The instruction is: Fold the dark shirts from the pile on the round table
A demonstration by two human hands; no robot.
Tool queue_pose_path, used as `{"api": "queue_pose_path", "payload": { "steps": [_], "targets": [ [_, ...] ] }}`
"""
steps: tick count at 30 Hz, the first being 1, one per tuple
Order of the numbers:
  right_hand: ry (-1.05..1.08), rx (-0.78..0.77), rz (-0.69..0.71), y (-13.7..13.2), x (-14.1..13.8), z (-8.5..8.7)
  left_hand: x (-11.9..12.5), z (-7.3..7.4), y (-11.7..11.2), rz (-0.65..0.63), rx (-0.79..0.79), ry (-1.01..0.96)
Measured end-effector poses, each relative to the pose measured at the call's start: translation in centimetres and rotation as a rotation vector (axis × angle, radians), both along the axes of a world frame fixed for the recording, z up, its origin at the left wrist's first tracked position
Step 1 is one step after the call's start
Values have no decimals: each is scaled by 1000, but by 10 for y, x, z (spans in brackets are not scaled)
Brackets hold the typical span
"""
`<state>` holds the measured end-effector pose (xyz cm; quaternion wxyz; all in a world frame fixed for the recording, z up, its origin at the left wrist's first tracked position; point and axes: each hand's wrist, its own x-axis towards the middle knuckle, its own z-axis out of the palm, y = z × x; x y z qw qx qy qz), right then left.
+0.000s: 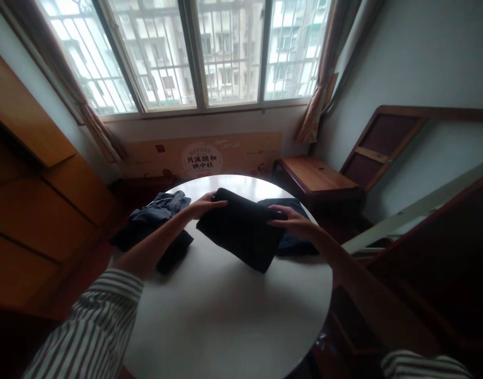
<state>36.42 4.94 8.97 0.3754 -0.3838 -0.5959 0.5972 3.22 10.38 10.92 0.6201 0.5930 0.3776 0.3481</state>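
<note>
A folded black garment (pixel 241 229) is held up over the round white table (pixel 209 316), tilted down toward its near right corner. My left hand (pixel 205 205) grips its upper left edge, thumb on top and fingers mostly hidden. On the upper right edge, my right hand (pixel 288 220) is closed on the cloth with its fingers partly showing. Behind and beneath my right hand lies a dark blue folded garment (pixel 296 243) on the table. To the left, beside my left forearm, sits a rumpled pile of grey-blue clothes (pixel 162 208) and black cloth (pixel 176 250).
Beyond the table, a wooden bench (pixel 316 173) stands at the right under the window, near a dark-panelled wooden frame (pixel 383 142). A printed box panel (pixel 233 152) lies along the window wall. Wooden cabinets (pixel 39 210) line the left side.
</note>
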Motion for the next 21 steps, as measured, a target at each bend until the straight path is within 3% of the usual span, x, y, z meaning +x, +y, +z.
{"api": "queue_pose_path", "payload": {
  "steps": [3,5,7,11,16,19,21],
  "targets": [
    [136,-97,-240,-29,26,-6,53,27,36,-162,79,93],
    [148,-123,-399,-41,40,-12,92,36,61,-217,121,187],
    [132,-137,-554,-47,50,-21,132,38,83,-221,145,289],
    [71,-142,-773,-48,61,-45,199,25,108,-238,217,481],
    [-104,-177,-829,-54,69,-64,245,14,105,-254,555,658],
    [-455,-62,-797,-60,81,-52,252,8,85,-207,670,660],
    [-766,126,-829,-56,88,-35,252,-4,61,-185,717,667]
  ]
}}
